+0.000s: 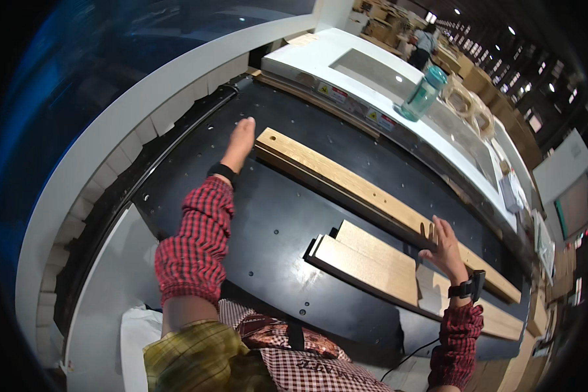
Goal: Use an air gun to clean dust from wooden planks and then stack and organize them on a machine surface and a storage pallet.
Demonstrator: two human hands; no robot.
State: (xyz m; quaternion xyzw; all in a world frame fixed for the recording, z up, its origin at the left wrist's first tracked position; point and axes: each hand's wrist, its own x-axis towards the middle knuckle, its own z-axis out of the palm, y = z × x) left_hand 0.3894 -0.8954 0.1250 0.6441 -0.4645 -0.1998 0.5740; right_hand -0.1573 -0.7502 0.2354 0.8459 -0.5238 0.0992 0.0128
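Observation:
A long light-wood bar [346, 179] with a few small holes lies slantwise across a dark machine table [274, 261]. At its far left end, my left hand [242, 138] is held just beside the bar, fingers straight and together, nothing in it. My right hand [446, 248] is over the bar's nearer right part, fingers spread, its shadow falling on the wood; whether it touches is unclear. Closer to me lie shorter light-wood boards [366, 261], side by side and partly shaded by my right arm.
Beyond the table runs a white machine cover [307, 59] bearing a teal water bottle [424, 95] and rolls of tape [460, 101]. Hanging strip curtains [127, 150] line the left side under a curved white frame [144, 78]. A person [424, 46] stands far off among stacked boards.

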